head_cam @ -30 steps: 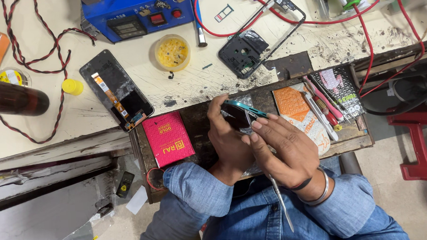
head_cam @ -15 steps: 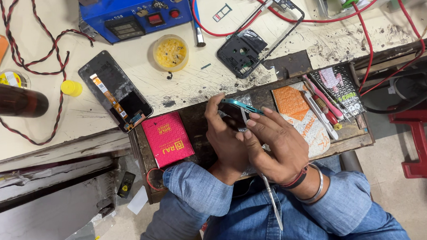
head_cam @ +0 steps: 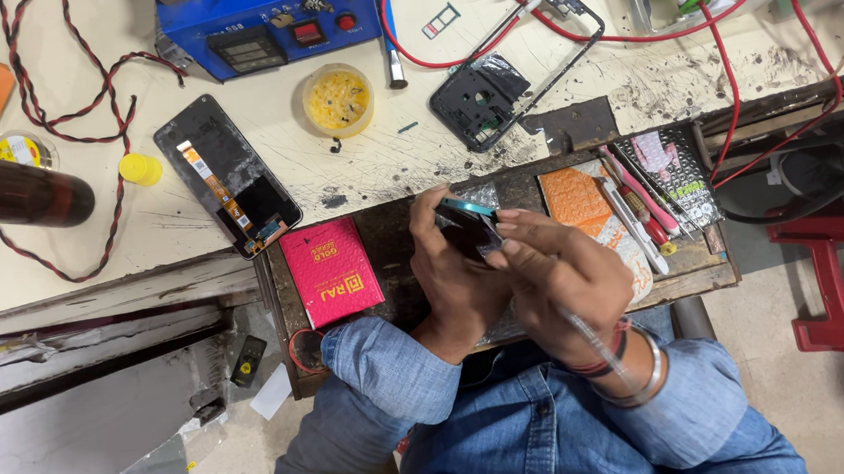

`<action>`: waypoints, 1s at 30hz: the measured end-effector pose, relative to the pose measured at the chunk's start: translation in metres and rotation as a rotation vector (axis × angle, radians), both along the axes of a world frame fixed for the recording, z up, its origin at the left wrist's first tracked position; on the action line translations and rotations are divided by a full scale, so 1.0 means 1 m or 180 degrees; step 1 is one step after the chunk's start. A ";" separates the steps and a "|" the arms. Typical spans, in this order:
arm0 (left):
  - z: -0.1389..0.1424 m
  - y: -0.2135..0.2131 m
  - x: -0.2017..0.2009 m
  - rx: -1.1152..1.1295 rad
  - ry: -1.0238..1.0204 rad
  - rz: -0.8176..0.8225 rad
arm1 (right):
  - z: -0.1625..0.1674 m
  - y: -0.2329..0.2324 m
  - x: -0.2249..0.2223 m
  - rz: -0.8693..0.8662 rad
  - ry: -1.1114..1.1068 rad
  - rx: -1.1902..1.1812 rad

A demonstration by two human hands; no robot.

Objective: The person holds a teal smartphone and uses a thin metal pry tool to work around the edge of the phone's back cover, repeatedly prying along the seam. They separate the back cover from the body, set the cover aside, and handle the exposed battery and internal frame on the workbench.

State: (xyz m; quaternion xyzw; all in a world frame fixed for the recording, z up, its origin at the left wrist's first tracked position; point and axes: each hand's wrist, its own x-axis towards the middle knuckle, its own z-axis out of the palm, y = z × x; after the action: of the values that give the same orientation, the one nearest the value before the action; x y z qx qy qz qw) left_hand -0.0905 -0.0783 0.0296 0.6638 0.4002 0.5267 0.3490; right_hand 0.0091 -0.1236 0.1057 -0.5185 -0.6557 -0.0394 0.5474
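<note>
My left hand [head_cam: 454, 274] grips a small dark phone part [head_cam: 468, 226] with a teal edge, held over an open wooden drawer [head_cam: 289, 316]. My right hand [head_cam: 563, 272] is closed around a thin metal tool [head_cam: 598, 343], its tip against the part and its shaft running back past my wrist. Both hands touch above the drawer. Blue denim sleeves cover both arms.
In the drawer lie a pink box [head_cam: 331, 271], an orange pad [head_cam: 578, 201] and several hand tools [head_cam: 638, 207]. On the bench sit a phone screen [head_cam: 229, 189], a black phone frame [head_cam: 509, 68], a yellow paste tin [head_cam: 337, 99], a blue power unit [head_cam: 259, 26], a brown bottle [head_cam: 13, 191] and red cables.
The hands stay over the drawer; the right hand has shifted slightly left and down against the part, with the tool shaft swinging a little.
</note>
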 end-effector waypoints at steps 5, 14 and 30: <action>0.008 0.001 -0.002 0.0249 0.0010 -0.0256 | 0.009 -0.007 0.017 0.0386 0.0705 -0.0367; 0.017 0.004 -0.001 0.0618 0.0160 -0.0375 | 0.016 -0.017 0.031 0.0577 0.1010 -0.0641; 0.009 0.001 -0.001 0.0465 -0.0143 -0.0563 | 0.010 -0.024 0.039 0.0769 0.1327 -0.0796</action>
State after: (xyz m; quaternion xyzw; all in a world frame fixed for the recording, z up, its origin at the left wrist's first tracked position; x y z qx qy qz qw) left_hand -0.0913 -0.0771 0.0387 0.7082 0.2927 0.5364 0.3536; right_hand 0.0482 -0.1477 0.1156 -0.4970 -0.5857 0.2151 0.6031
